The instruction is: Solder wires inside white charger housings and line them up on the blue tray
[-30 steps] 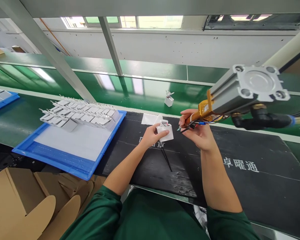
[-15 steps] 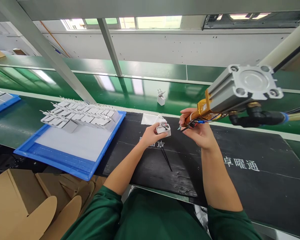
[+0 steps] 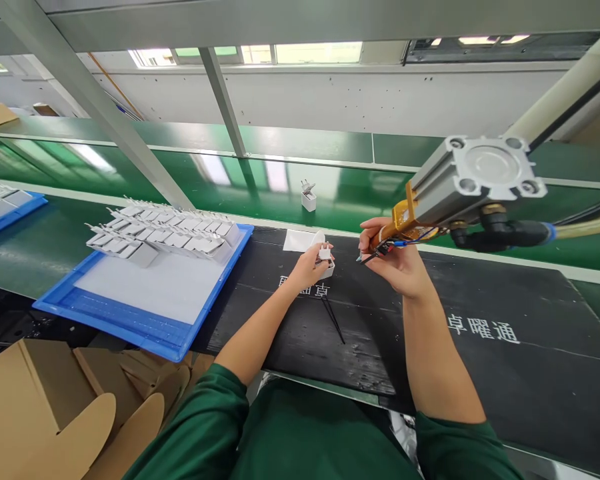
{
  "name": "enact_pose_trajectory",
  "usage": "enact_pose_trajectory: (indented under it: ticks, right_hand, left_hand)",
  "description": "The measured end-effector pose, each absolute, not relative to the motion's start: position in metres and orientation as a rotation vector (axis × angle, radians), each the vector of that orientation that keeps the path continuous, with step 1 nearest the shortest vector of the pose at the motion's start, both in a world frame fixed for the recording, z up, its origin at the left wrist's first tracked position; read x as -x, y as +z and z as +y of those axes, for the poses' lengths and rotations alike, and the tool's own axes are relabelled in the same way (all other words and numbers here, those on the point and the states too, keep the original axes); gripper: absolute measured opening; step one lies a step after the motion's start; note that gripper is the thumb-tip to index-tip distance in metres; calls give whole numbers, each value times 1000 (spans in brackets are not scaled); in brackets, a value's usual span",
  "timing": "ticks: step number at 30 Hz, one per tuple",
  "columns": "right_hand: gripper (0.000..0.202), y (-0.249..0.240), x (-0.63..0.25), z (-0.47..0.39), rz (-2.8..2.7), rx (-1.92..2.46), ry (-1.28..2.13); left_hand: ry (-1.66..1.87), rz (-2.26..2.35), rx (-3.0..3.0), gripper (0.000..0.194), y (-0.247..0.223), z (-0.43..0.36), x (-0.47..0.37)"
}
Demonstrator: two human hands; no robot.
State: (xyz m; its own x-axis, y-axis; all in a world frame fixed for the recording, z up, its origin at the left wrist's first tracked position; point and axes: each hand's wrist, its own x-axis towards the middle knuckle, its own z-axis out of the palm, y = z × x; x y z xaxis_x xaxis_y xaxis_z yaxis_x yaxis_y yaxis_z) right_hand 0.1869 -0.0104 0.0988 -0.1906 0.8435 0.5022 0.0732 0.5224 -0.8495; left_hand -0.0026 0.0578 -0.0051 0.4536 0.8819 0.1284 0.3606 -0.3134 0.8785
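My left hand [image 3: 307,268] is closed around a small white plug charger [image 3: 325,268]. Its two-pin plug part points upward above the boxy case, and fingers hide much of the inside. To the right, my right hand [image 3: 397,263] grips a pneumatic hand tool [image 3: 425,213] with an orange-brown front and a large grey cylinder. The tool's tip is a short gap away from the charger. On the black mat [image 3: 370,347] below the left hand lie black tweezers [image 3: 334,320]. A white sheet or pad [image 3: 297,241] lies just behind the left hand.
At left, a blue tray [image 3: 130,327] holds several rows of white chargers [image 3: 167,230]. Another blue tray [image 3: 10,217] stands farther left. One charger [image 3: 309,199] stands on the green conveyor belt [image 3: 260,183]. Cardboard boxes [image 3: 45,400] sit at lower left; a metal post [image 3: 223,100] rises behind.
In my left hand the plug part has come over the case, covering the wires that showed before. The charger on the belt has shifted left. My right hand stays nearly still; its tool has tilted slightly.
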Motion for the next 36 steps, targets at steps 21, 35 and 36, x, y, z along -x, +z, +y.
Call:
enact_pose_trajectory:
  ticks: [21, 35, 36]
  right_hand:
    - [36, 103, -184, -10, -1621, 821, 863]
    - [35, 96, -194, -9, -1658, 786, 877]
    - [34, 96, -195, -9, -1662, 788, 872]
  left_hand:
    - [440, 1359, -2395, 46, -1, 36, 4]
    - [264, 2123, -2143, 46, 33, 107, 107]
    - [222, 2112, -2114, 53, 37, 111, 114]
